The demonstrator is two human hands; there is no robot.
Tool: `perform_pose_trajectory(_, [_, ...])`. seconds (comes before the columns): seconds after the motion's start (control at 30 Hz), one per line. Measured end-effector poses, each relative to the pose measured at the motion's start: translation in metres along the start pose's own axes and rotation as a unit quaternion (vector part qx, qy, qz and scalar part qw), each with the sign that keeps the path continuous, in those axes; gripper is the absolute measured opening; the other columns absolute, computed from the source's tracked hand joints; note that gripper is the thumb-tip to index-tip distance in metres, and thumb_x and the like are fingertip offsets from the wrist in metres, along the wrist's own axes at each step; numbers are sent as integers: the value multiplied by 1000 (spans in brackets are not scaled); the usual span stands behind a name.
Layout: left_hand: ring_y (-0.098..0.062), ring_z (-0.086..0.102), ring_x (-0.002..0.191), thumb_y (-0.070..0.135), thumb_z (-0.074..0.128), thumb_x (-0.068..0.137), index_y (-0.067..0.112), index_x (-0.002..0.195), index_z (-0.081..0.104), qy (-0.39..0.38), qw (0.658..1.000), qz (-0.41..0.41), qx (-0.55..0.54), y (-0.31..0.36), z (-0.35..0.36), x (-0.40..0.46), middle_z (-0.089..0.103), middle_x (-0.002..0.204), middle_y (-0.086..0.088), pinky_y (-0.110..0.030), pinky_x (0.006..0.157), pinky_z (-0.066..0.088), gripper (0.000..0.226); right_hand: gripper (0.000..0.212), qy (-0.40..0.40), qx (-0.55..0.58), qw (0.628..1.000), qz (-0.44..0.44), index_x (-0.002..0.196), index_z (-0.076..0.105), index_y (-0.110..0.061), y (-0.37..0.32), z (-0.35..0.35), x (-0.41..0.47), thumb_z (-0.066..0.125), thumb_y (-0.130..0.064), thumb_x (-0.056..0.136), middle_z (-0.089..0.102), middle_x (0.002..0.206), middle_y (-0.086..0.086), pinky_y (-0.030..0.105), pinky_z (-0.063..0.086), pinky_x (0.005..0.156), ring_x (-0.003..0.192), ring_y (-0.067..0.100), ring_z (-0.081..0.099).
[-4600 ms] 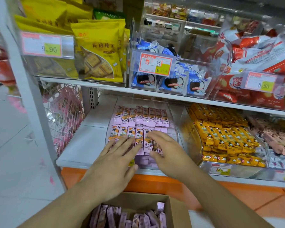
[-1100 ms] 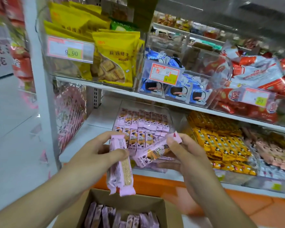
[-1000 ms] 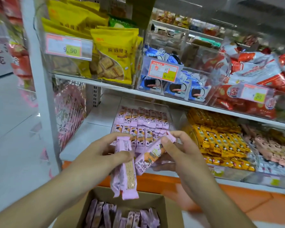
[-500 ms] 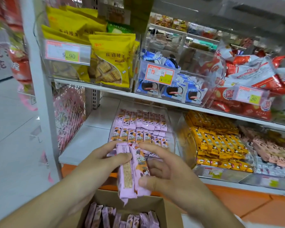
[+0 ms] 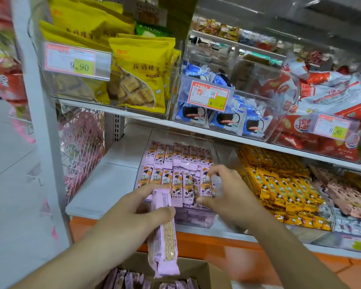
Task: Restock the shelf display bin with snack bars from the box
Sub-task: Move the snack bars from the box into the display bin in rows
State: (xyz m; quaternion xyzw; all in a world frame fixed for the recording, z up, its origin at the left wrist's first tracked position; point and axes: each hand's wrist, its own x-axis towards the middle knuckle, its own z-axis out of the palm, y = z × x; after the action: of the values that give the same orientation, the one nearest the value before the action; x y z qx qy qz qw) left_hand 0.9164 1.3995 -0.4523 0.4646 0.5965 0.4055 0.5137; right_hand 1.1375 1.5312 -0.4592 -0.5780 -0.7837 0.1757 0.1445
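Snack bar (image 5: 164, 232) between left-hand fingers (image 5: 148, 189)

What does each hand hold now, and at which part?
The left hand grips a pink snack bar by its upper end. The right hand pinches another bar at the display bin by both ends.

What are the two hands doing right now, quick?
Left hand: gripping a pink snack bar above the cardboard box.
Right hand: fingers curled on a bar in the clear bin.
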Motion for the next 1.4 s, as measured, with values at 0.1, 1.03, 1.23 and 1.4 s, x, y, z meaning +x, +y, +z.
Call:
perform_pose_trajectory(0.1, [-6,75,93,37,73,92,57,113,66,1,1000,-7,-1,-4,-2,6,80,101,7,-31,97,52,30,60,-39,-75,996,-10,124,48,-46,7,9,14,81,-65,77,34,149,-8,45,33,116,140,20,28])
perform_pose_trajectory(1.03, [-33,78,96,39,77,82,38,114,72,134,980,34,-143,2,-8,-18,81,100,-10,-59,96,58,32,31,-48,342,938,-25,103,59,-35,-70,13,-77,81,-17,89,71,94,-1,48,60,78,82,21,72])
perform_pose_trajectory(1.23, [-28,77,102,43,72,89,45,115,72,106,987,19,-121,2,-16,-19,81,103,-5,-59,105,51,27,24,-140,506,851,33,116,64,-1,-67,8,-72,65,-20,103,75,99,22,42,52,58,73,32,72])
perform_pose_trajectory(1.4, [-28,76,102,44,73,90,44,117,71,112,986,7,-126,0,-15,-12,81,102,-6,-57,106,52,28,24,-171,513,841,15,125,61,-5,-65,10,-73,45,-16,110,76,98,25,37,46,55,72,31,68])
